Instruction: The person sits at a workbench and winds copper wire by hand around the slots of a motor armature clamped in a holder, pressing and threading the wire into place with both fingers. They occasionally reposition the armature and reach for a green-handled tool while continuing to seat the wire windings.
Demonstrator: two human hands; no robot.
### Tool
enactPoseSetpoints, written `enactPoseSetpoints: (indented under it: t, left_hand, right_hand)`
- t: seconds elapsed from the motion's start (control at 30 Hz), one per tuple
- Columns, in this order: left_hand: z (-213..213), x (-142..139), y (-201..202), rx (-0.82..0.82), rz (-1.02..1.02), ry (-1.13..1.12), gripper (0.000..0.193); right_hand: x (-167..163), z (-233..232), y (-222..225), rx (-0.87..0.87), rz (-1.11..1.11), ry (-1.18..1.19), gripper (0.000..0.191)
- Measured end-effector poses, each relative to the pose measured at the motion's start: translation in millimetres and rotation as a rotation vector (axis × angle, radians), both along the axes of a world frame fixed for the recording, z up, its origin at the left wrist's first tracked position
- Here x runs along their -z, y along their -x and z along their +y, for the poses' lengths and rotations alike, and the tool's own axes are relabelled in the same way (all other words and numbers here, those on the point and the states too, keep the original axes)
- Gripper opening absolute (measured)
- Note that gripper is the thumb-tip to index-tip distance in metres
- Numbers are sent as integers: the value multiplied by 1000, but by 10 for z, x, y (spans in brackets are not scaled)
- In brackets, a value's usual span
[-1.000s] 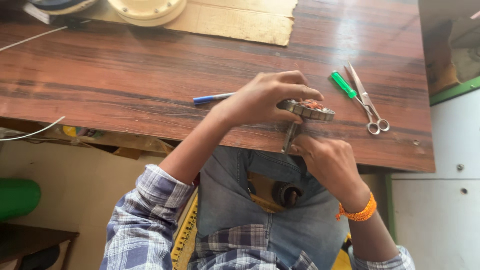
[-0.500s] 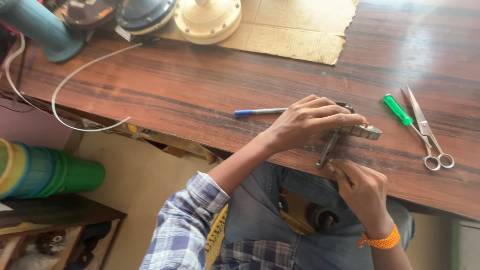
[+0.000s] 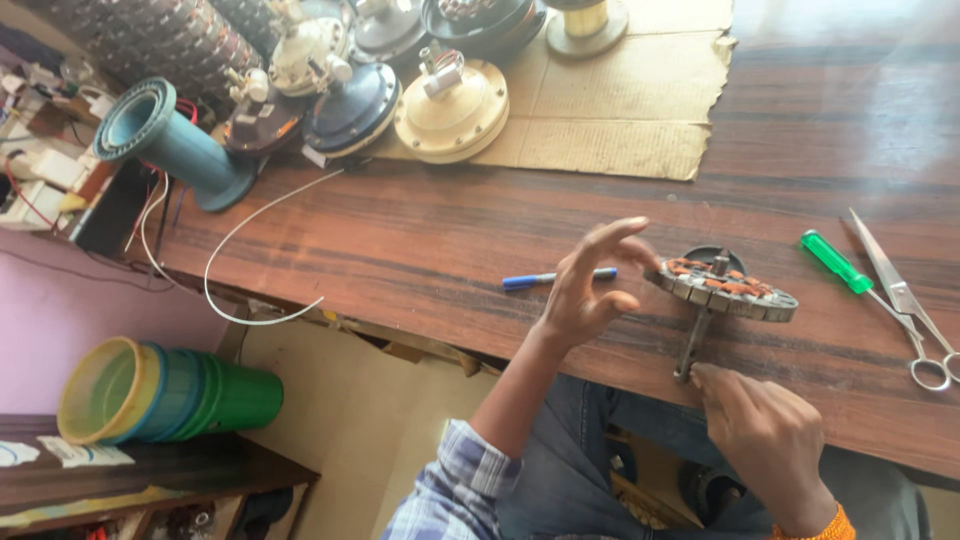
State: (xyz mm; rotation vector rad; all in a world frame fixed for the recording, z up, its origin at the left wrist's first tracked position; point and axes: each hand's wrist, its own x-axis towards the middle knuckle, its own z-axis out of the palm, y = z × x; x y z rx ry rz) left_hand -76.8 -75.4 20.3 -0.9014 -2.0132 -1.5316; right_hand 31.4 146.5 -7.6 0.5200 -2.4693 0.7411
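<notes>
Pinching the shaft of a wound stator, right hand grip closed, left hand open just beside it

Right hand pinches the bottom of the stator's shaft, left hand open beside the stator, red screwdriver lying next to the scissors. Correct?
Not quite: the screwdriver by the scissors has a green handle, not red, as the head view shows. The rest holds: right hand on the stator shaft's lower end, left hand open beside it.

Steel scissors handle loops cut by right edge; right hand fingertips hide grey metal shaft lower end.
</notes>
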Motion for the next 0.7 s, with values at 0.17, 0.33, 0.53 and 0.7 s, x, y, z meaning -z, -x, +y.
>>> enactPoseSetpoints:
  t: [0.17,0.33,0.53,0.7]
  left_hand:
    - [24,96,-112,39,-171,-98,75]
    - [42,-41,-105,66,-140,-70,78]
    - [45,-84,-118,77,-148,-77,84]
    - [15,-22,-107,93,-161,-70,85]
  right_hand:
    - [150,39,4,-5,20,-38,17]
    - [242,48,-41,-46,162,40,24]
    - [203,17,-49,-11,54,140,19]
    - [78,19,-75,-21,-60,174,16]
